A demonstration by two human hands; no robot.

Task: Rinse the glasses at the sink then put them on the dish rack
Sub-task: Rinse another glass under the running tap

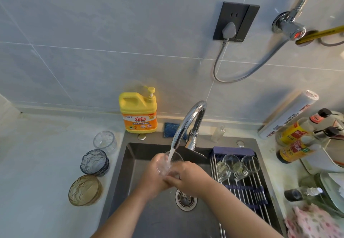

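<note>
**A:** Which step is this?

**B:** Rinsing. The glass (168, 165) is over the sink (130, 163), tilted under the tap (189, 118), with water running into its mouth. The left hand (156, 175) wraps its fingers round the side, and the right hand (188, 180) curls its fingers about the base.

**A:** And the others?

**B:** On the dish rack (247, 189) to the right lie two glasses (229, 165), both on their sides. A clear one (105, 142), a blue one (95, 161) and an amber one (84, 192) stand on the counter (46, 163) at the left — likely unrinsed.

**A:** Next?

**B:** I'd say tip the water out, then carry the glass right — and set it beside those two without knocking them.
</note>
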